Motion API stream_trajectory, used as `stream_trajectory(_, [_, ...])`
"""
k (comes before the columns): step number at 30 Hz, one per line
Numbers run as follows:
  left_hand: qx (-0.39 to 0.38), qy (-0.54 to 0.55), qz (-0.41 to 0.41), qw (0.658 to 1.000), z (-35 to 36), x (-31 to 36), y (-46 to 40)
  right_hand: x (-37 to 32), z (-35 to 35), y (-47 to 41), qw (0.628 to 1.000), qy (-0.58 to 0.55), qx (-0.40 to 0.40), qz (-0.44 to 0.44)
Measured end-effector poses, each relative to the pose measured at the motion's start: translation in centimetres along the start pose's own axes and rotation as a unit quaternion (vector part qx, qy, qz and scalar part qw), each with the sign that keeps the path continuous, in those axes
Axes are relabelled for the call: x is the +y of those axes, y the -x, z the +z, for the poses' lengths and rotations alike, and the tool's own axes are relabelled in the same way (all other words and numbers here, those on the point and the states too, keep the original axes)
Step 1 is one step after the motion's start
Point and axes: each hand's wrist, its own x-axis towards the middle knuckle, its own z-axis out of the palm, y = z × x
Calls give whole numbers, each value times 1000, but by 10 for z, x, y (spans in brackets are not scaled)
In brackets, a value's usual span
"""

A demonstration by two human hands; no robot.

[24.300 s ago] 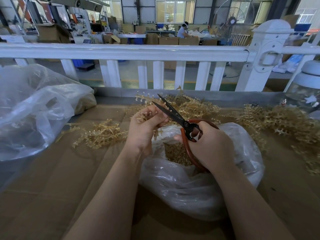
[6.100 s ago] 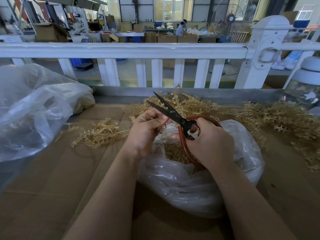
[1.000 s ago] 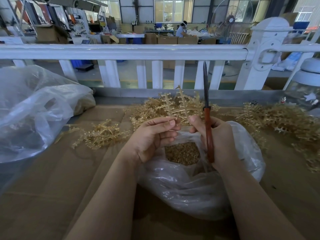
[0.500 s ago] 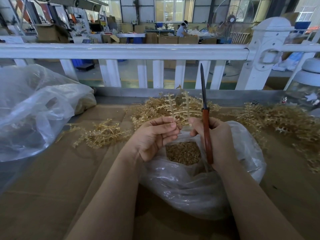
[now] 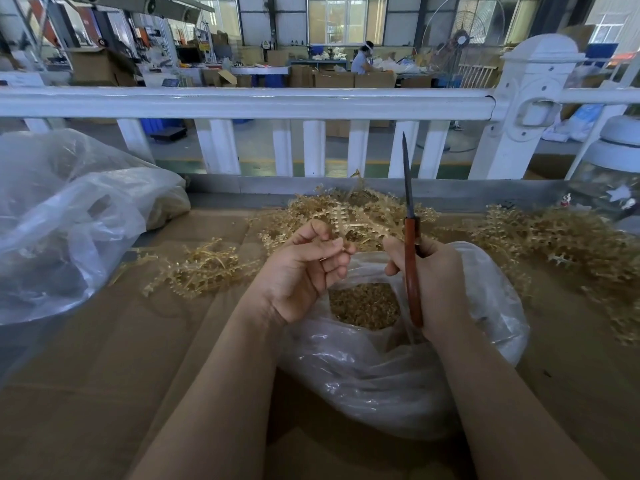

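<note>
Because the gold sprig (image 5: pixel 338 220) looks like thin moulded plastic, expect it to be light, springy and quick to snap at its small side stubs. Take it by the bare stem, low down, not by the branches. It stands at the centre of the frame, just above the mouth of the clear bag (image 5: pixel 398 372). Your left hand (image 5: pixel 304 268) pinches its stem between thumb and curled fingers. Just right of it, your right hand (image 5: pixel 434 282) is wrapped round the red handles of the scissors (image 5: pixel 412 271), whose blades are together and point straight up. Cut pieces (image 5: pixel 363 304) lie in the bag below. Loose sprigs (image 5: pixel 554 244) spread over the cardboard (image 5: pixel 121 358) towards the right edge, and a white railing (image 5: pixel 242 102) crosses the upper frame.
</note>
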Motion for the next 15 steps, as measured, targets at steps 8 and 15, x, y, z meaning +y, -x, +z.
stream_trajectory(8, [143,7,9,990,3,-4,-7,-2,3,5,997,51,12,-48])
stream_trajectory(15, [156,-38,-30,987,4,-7,-7,-8,3,10,996,40,-26,-79])
